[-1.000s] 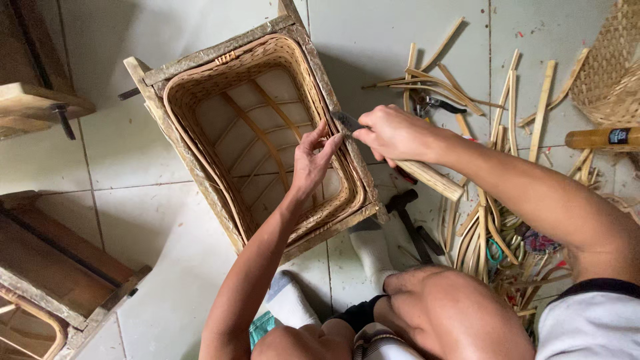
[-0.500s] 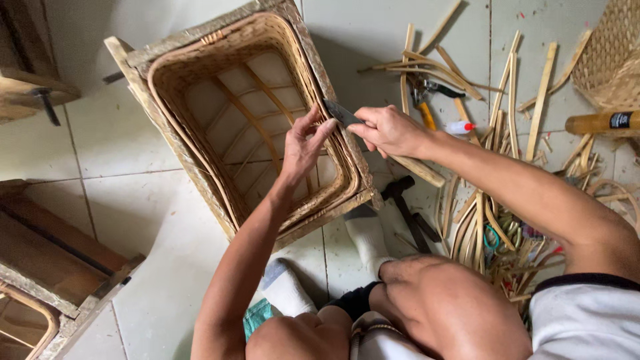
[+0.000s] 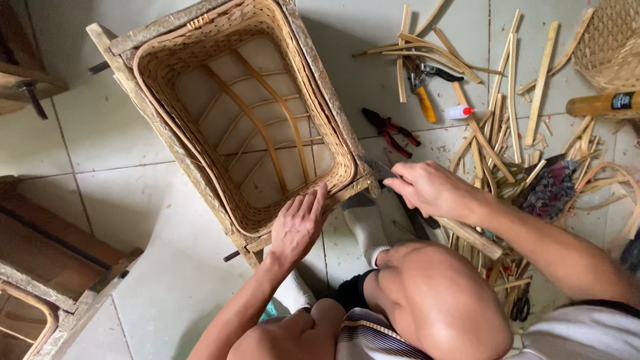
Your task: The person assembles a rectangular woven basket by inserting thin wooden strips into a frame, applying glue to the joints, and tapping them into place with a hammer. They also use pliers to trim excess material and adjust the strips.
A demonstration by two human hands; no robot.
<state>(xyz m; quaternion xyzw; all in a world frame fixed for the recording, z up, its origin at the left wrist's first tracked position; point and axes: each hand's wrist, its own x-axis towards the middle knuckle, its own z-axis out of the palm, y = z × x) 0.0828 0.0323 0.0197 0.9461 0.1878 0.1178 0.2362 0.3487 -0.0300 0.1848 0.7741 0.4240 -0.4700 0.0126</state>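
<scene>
A woven rattan basket point(image 3: 337, 157) sits inside a rough wooden frame point(image 3: 143, 35) on the tiled floor, its open side facing up at me. My left hand point(image 3: 300, 223) lies flat, fingers together, on the basket's near rim by the corner. My right hand point(image 3: 430, 190) is closed around a knife point(image 3: 375, 168), whose dark blade points at that same corner of the frame. My knee and a white-socked foot point(image 3: 367, 227) are just below the basket.
Split bamboo strips point(image 3: 500, 127) litter the floor at right, with red pliers point(image 3: 393, 130), a yellow-handled cutter point(image 3: 423, 100), a small white bottle point(image 3: 460, 111) and scissors point(image 3: 520, 307). Another woven basket point(image 3: 610, 47) lies top right, a second wooden frame point(image 3: 53, 267) lower left.
The basket and frame now sit further left and higher in view. My left hand slid from the right rim to the near corner. My right hand came down with the knife.
</scene>
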